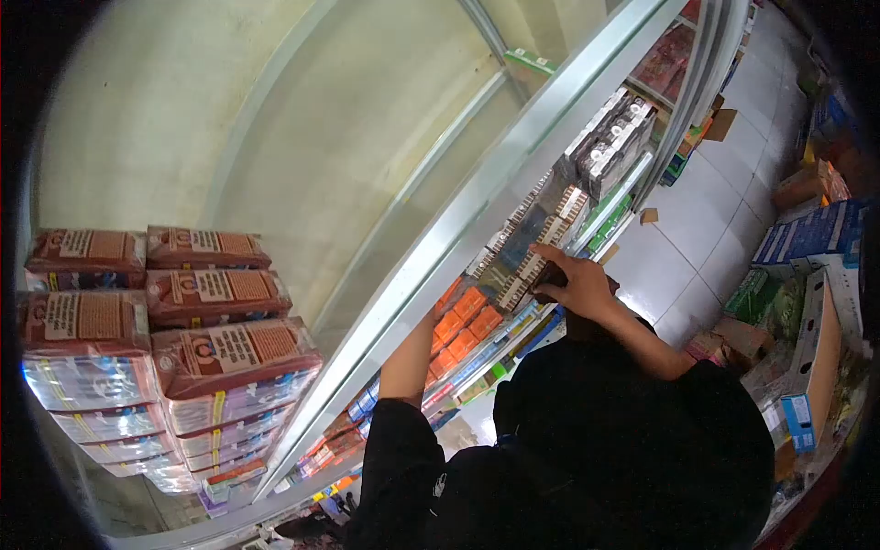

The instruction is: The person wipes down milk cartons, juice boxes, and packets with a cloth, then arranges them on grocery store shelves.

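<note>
My right hand (582,286) is at the inner side of a glass display case, its fingers bent around a dark brown pack (552,275). Right under its fingertips stand rows of white-and-brown small packs (532,266) that look like cigarette packs. My left forearm (408,359) reaches up behind the case's metal frame (403,316), which hides the hand and its fingers. Close to that arm are rows of orange packs (463,321). Black-and-white packs (612,142) are stacked farther along the same shelf.
On the left, tall stacks of plastic-wrapped brown bundles (234,357) stand behind glass. To the right lies a white tiled floor (710,220), with an open cardboard box (816,353), blue cartons (807,238) and other goods along its far side.
</note>
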The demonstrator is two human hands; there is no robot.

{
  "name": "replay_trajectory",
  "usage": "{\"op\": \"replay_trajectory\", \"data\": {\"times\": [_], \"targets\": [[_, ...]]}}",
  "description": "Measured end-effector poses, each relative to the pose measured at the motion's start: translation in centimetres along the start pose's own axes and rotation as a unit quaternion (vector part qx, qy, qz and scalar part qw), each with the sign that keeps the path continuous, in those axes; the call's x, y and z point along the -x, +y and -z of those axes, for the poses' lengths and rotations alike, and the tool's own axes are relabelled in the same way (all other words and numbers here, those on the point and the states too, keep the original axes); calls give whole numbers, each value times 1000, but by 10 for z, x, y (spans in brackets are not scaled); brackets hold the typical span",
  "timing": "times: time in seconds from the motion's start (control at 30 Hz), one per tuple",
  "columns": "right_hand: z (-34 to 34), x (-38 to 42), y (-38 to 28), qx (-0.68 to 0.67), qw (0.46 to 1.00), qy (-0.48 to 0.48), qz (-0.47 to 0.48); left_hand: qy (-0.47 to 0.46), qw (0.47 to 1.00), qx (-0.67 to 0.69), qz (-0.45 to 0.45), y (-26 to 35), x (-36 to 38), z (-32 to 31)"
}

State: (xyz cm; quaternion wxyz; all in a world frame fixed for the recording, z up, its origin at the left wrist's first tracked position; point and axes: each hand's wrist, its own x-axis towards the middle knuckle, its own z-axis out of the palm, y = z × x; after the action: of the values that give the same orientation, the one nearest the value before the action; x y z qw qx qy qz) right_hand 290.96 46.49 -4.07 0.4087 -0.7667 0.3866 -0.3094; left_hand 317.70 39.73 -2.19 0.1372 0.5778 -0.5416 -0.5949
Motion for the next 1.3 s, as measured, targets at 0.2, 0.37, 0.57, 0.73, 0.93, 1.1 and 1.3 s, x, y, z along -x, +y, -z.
{"op": "replay_trajectory", "data": {"times": [0.2, 0.37, 0.57, 0.73, 0.93, 1.1, 1.3], "targets": [[-9, 2, 2, 50, 997, -27, -43, -23, 995, -97, -15, -14, 0, -20], [-19, 5, 9, 82, 994, 57, 47, 86, 975, -192, -67, 38, 31, -60], [-19, 0, 3, 51, 995, 62, 60, 214, 951, -207, -86, 48, 41, -87], [-19, -9, 5, 103, 992, 13, 73, 213, 946, -236, -66, 39, 42, -81], [-4, -17, 0, 119, 989, -47, 74, 220, 941, -250, 61, 57, 136, -96], [21, -20, -28, 41, 989, -127, 67, 258, 922, -275, 83, 3, 153, -105], [47, -53, -77, 210, 961, -147, 103, 396, 883, -251, 0, -17, 152, -122]]}}
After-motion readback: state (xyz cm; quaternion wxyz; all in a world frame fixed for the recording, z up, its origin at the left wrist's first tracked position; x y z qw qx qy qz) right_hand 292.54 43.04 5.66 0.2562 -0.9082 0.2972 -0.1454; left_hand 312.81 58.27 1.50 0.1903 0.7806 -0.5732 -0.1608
